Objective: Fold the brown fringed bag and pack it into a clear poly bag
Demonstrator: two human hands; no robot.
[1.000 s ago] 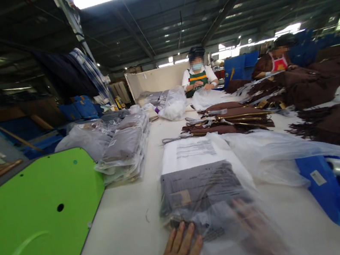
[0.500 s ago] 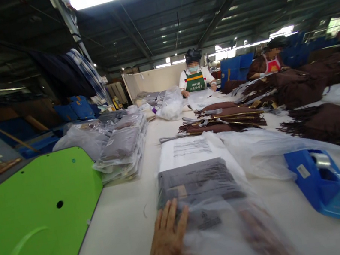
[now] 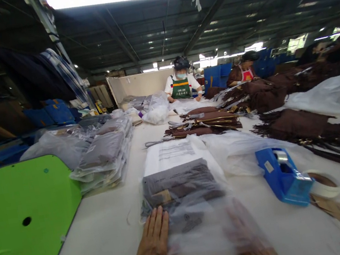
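A translucent plastic bag (image 3: 191, 239) lies in front of me with a folded grey item (image 3: 178, 176) inside. A small tan tag (image 3: 163, 196) and dark printed marks show through the film. My left hand (image 3: 150, 244) rests flat at the bag's left edge, fingers stretched forward and holding nothing. On the other side, my right hand (image 3: 247, 230) shows blurred through the film at the bag's right edge. Its fingers look stretched out, though the plastic partly veils them. Beneath the bag's far end is a white printed sheet or bag (image 3: 174, 150).
Packed grey bags (image 3: 105, 149) are stacked at left, behind a green panel (image 3: 27, 229). Brown fringed bags (image 3: 204, 121) lie beyond. A blue tape dispenser (image 3: 284, 178), a tape roll (image 3: 326, 183) and brown tags (image 3: 333, 206) are at right. Two co-workers stand at the far side.
My view has turned to the right, so the table's things sit further left. My right hand shows more clearly through the film. My left hand stays flat by the bag's left edge.
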